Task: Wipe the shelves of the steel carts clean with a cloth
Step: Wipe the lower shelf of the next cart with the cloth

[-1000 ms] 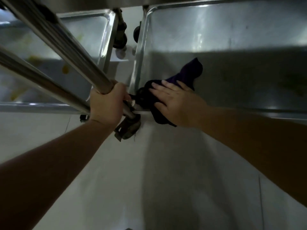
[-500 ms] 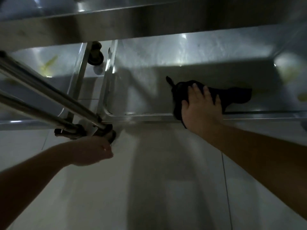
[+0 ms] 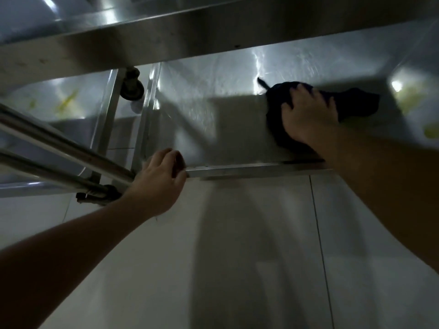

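Floor (image 3: 249, 257): pale tile, near.
Right cart, low shelf (image 3: 213, 119): steel, streaked sheen on its left and middle; judged partly wiped. Yellowish marks at its far right (image 3: 413, 100), judged still to do.
Left cart shelf (image 3: 71, 108): yellow smears (image 3: 67, 100); judged not yet wiped.
Upper shelf edge (image 3: 166, 41): state not visible.
Right hand (image 3: 308, 115): fingers spread, pressing the cloth down.
Left hand (image 3: 159, 181): fingers curled on the shelf's near-left corner.
Cloth (image 3: 356, 103): dark, bunched, right of shelf centre.
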A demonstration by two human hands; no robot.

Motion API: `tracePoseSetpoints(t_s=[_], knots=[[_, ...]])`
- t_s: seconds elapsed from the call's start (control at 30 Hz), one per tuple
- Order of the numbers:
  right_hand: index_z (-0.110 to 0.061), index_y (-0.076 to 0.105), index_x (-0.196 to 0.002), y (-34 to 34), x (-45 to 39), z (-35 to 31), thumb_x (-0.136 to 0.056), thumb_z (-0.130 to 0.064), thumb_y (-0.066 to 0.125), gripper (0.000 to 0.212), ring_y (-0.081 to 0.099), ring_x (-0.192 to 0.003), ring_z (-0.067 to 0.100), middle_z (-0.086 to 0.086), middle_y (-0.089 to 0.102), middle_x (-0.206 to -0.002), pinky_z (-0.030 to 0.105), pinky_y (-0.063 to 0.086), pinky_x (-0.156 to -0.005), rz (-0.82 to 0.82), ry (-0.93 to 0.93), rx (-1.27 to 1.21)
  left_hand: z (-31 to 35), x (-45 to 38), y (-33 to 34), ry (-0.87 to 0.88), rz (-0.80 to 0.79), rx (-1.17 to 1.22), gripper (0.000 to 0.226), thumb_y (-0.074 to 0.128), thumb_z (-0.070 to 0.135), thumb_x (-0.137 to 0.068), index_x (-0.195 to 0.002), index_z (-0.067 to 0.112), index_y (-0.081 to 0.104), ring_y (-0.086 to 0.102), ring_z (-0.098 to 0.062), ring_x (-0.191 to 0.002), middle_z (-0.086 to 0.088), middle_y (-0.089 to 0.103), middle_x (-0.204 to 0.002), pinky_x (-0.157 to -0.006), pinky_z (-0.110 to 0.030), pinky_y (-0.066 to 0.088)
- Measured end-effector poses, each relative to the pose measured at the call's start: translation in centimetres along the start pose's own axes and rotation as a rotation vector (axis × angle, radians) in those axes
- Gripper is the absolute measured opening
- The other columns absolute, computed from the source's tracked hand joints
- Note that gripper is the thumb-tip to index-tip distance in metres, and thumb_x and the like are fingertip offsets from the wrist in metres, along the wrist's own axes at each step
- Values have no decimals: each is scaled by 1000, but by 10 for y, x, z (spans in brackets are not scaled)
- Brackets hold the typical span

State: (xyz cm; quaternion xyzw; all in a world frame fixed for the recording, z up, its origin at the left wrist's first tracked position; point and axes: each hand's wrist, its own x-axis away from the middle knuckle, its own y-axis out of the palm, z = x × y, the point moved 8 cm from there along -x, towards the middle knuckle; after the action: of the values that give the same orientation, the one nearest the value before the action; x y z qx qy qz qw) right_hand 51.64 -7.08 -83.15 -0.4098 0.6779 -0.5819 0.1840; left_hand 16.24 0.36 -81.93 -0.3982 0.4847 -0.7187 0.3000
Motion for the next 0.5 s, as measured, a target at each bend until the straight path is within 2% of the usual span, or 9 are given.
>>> tracePoseSetpoints(t_s=[0.1,0.17,0.27,0.33,0.43,0.5], knots=[[-26,8,-167,6,-19,-14,-108,-45,17,62,-4,-160,26,-6,-1,-175,57,-5,-127,-17,117,-13,-14,-14,8,-50,72,-28,70,34,53,-108,-168,23,14,-2,-22,-163,-4,5,-176,-131,-46,8],[-25,10,-166,13,-23,-51,-108,-44,19,62,-1,-160,26,-5,1,-175,57,-4,-127,-8,50,-8,-18,-19,13,-87,93,-46,72,25,56,-109,-169,21,5,-8,-20,-162,-4,-2,-177,-132,-44,2],[-25,21,-164,31,-5,-134,-107,-44,29,61,10,-159,25,-5,14,-174,56,3,-126,-23,-315,38,-20,-19,18,-80,138,-49,72,22,56,-109,-169,20,6,-5,-20,-163,-4,0,-177,-132,-43,2],[-31,25,-163,54,30,-182,-107,-46,30,59,12,-159,19,-10,18,-172,52,3,-126,-82,-590,88,-22,-18,18,-82,174,-47,73,21,56,-107,-169,18,8,-2,-21,-163,-5,3,-177,-132,-42,3],[-39,28,-161,71,61,-196,-107,-52,30,56,13,-158,10,-19,22,-169,44,1,-128,-157,-852,90,-24,-19,22,-102,176,-61,77,15,57,-106,-169,15,4,-5,-18,-163,-5,-2,-177,-132,-40,1],[-37,35,-159,64,46,-182,-103,-59,27,61,23,-156,13,-15,31,-167,44,10,-127,-150,-906,136,-22,-18,22,-87,175,-67,79,14,57,-104,-169,13,5,-5,-19,-163,-6,-2,-177,-132,-40,2]])
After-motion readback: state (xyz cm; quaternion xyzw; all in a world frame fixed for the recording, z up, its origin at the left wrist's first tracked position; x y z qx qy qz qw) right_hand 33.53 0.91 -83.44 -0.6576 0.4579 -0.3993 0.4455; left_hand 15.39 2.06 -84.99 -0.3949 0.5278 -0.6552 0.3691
